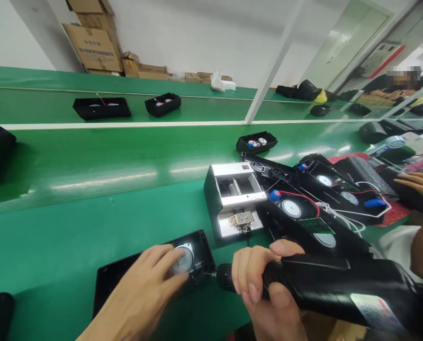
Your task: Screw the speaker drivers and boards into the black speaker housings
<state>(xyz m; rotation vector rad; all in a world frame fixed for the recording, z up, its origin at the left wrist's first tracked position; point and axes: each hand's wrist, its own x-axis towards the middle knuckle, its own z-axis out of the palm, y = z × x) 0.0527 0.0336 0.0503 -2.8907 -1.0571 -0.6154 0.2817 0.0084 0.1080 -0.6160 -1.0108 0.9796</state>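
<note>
My left hand [152,277] lies over an open black speaker housing [108,279] on the green bench, its thumb and fingers closed about the round silver speaker driver [185,259] inside. Wrapped in my right hand [264,279] is a black electric screwdriver [325,279], held almost level. Its bit [209,274] points left and meets the right end of the housing, near the driver; whether it sits on a screw is too small to tell. Just behind stands a silver and black screw feeder [238,201].
Right of the feeder lie several open black housings [278,218] with drivers, wires and circuit boards. More housings [103,108] stand on the green line [126,147] beyond the white edge. A co-worker's hand [420,184] is at the right. Cardboard boxes [94,47] stack at the back.
</note>
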